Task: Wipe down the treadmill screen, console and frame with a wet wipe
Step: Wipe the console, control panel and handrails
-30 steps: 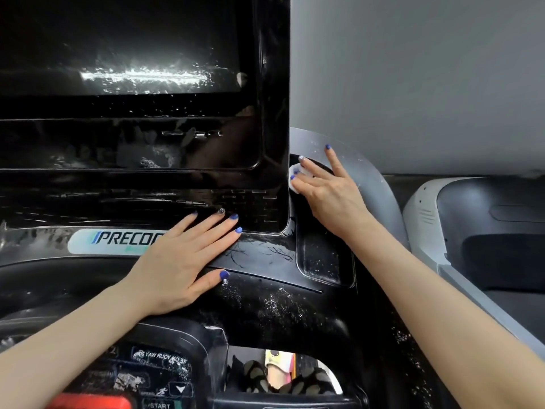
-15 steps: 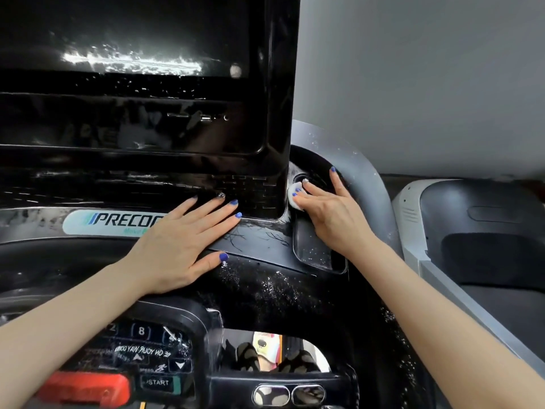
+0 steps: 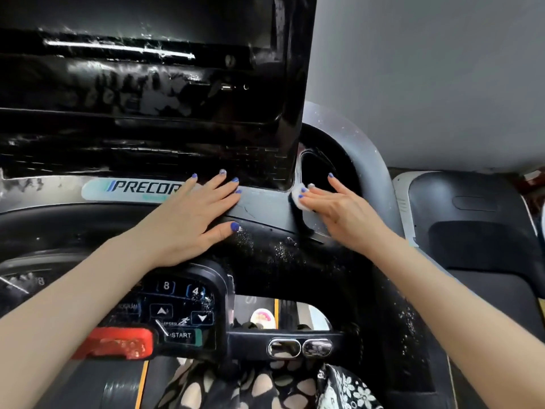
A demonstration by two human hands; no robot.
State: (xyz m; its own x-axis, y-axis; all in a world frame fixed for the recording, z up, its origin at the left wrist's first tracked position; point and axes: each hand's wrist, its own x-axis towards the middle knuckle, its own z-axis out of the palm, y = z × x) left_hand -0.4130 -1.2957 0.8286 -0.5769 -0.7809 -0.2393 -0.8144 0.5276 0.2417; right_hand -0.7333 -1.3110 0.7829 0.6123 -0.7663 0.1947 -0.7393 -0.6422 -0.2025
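The treadmill's black screen (image 3: 147, 78) fills the upper left, streaked with wet marks. Below it runs the black console (image 3: 265, 208) with a Precor label. My left hand (image 3: 191, 219) rests flat on the console just under the screen, fingers straight. My right hand (image 3: 339, 214) presses a small white wet wipe (image 3: 298, 199) with straight fingers against the console's edge at the screen's lower right corner, beside a dark cup recess (image 3: 315, 169). Most of the wipe is hidden under the fingers. The grey frame arch (image 3: 365, 149) curves behind the right hand.
A keypad with a START button (image 3: 181, 335) and a red stop bar (image 3: 115, 343) sit below my left forearm. Two metal grip sensors (image 3: 299, 348) are on the lower crossbar. A neighbouring treadmill (image 3: 472, 219) stands to the right. A grey wall is behind.
My right hand has slid the wipe down from the upper edge of the cup recess to the screen's lower right corner. The view has tilted down. My left hand has stayed put.
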